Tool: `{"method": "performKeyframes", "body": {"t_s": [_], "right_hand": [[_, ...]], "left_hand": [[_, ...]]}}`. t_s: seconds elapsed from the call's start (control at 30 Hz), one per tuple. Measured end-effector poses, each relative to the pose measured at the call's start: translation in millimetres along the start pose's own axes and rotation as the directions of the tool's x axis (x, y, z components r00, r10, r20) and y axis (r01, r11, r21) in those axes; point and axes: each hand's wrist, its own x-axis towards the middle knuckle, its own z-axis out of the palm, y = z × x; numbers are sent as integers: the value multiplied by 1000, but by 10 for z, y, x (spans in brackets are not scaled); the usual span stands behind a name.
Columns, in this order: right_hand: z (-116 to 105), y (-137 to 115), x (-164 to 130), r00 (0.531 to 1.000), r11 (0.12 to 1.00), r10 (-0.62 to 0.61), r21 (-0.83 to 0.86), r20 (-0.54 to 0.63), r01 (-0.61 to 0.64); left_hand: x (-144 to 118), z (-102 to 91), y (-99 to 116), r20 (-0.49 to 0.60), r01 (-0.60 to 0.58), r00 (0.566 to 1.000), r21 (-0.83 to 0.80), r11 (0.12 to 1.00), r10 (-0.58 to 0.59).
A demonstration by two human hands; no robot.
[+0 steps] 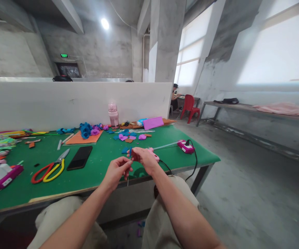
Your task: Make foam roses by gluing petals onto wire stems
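Observation:
My left hand (pixel 118 168) is closed in a pinch around a thin wire stem (pixel 128 182), whose lower end points down past the table's front edge. At the stem's top sits a small piece of blue crepe paper (pixel 130 152). The fingers of my right hand (pixel 144 159) are closed on that blue paper, just above my left fingertips. Partly hidden behind my right hand, a pink glue gun (pixel 154 155) lies on the green table (pixel 105 166), a long translucent glue stick (pixel 166 145) stretching out behind it.
Orange-and-yellow-handled scissors (pixel 52 169) and a black phone (pixel 80 158) lie on the left. Blue and purple paper flowers (pixel 85 130) rest on orange sheets. Cut paper pieces (pixel 128 135) are scattered behind my hands. A magenta power socket (pixel 186 146) with a black cable stands right.

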Motion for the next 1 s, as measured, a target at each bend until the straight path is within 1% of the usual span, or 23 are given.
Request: {"method": "performKeyframes", "body": {"t_s": [0.07,0.17,0.23,0.3,0.33,0.4,0.47,0.53,0.6,0.67,0.73,0.83,1.0], "right_hand": [[45,27,-29,1000,999,-16,-40,22,17],[101,73,-51,998,993,-63,-101,-10,62],[119,83,-51,997,990,-79,-123,-25,75],[123,72,-43,994,987,-95,-136,-56,87],[121,62,-38,992,985,-105,-145,-73,94],[113,45,-32,989,981,-113,-167,-91,96],[110,40,-35,992,975,-102,-205,-78,84],[118,45,-47,994,960,-97,-269,-51,80],[134,53,-63,993,935,-112,-341,-21,99],[152,56,-75,993,913,-121,-393,6,113],[165,54,-81,993,903,-118,-414,17,115],[169,54,-82,994,900,-109,-422,20,108],[160,76,-82,996,903,-86,-421,29,90]], "left_hand": [[5,-5,-12,-14,-1,1000,-42,999,1],[8,6,-18,-37,-10,999,-75,997,8],[10,6,1,-41,-8,999,-61,998,5],[20,-19,42,-51,-6,999,11,1000,7],[29,-45,68,-74,-14,997,66,998,18],[56,-123,119,-150,-45,986,161,986,69],[87,-215,153,-214,-79,970,180,980,117],[112,-290,163,-213,-92,970,118,989,115],[122,-327,154,-175,-76,981,23,997,79],[119,-327,141,-143,-54,989,-61,997,44],[109,-308,136,-128,-39,991,-108,993,25],[93,-280,149,-128,-34,992,-124,992,18],[93,-274,166,-160,-32,987,-113,993,14]]}}
